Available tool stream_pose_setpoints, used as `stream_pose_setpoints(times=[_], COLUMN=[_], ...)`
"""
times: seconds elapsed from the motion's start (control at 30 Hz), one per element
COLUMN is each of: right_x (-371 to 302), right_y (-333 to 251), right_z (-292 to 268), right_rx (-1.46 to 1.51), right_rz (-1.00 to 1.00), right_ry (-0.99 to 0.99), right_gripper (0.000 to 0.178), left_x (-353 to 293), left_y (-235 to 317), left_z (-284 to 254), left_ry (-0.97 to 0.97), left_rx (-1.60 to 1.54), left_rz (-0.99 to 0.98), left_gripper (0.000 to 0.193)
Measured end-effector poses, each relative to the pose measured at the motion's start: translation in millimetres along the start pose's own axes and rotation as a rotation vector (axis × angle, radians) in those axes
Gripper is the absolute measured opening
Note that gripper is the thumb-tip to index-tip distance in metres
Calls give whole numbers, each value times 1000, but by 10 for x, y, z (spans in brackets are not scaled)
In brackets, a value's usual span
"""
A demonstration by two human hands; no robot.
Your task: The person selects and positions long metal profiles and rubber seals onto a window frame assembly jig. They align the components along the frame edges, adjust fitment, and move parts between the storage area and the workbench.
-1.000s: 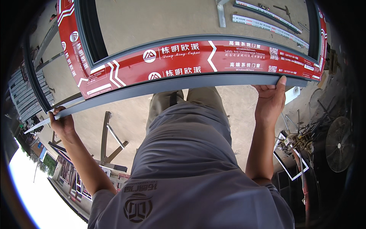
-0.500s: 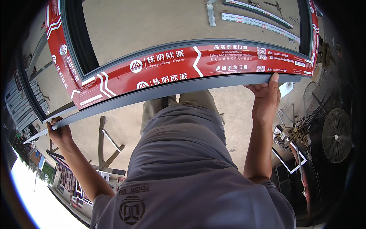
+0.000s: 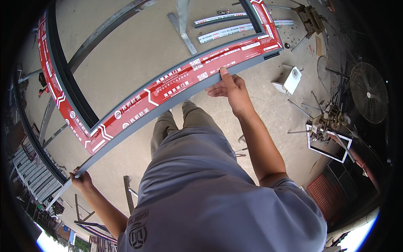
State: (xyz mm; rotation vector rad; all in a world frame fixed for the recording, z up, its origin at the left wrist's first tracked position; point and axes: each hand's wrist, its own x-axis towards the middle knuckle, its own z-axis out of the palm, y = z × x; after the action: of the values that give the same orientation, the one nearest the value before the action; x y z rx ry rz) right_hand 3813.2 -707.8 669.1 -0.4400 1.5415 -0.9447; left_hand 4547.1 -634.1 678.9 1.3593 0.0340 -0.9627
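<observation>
Floor: beige
Frame: rectangular, dark-grey, red-filmed frame
Left hand: closed around long grey strip
Right hand: half-curled, thumb against frame's lower edge; grip unclear

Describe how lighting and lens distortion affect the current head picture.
Head view: bright outdoor patches at the lower left and lower right are washed out to white; the area around the fan sits in deep shade; the corners fall to black; the fisheye lens bends the red-wrapped frame; the right hand is evenly lit and fairly sharp.
</observation>
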Motion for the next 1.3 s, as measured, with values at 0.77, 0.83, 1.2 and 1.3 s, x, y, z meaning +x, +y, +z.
stream_pose_setpoints(times=[0.77, 0.83, 1.2, 1.3], right_x=[355, 419, 604, 571], right_y=[-204, -220, -157, -171], right_z=[-740, -835, -980, -939], right_rx=[108, 101, 71, 81], right_rz=[33, 20, 41, 39], right_ry=[39, 87, 45, 47], right_gripper=[59, 55, 60, 61], left_x=[-692, -754, -847, -868], left_y=[-670, -771, -861, -840], left_z=[978, 1074, 1214, 1263], left_ry=[-16, 0, -12, 25], left_rx=[-40, 1, 8, 46], left_rz=[-46, -49, -131, -150], left_gripper=[41, 41, 41, 41])
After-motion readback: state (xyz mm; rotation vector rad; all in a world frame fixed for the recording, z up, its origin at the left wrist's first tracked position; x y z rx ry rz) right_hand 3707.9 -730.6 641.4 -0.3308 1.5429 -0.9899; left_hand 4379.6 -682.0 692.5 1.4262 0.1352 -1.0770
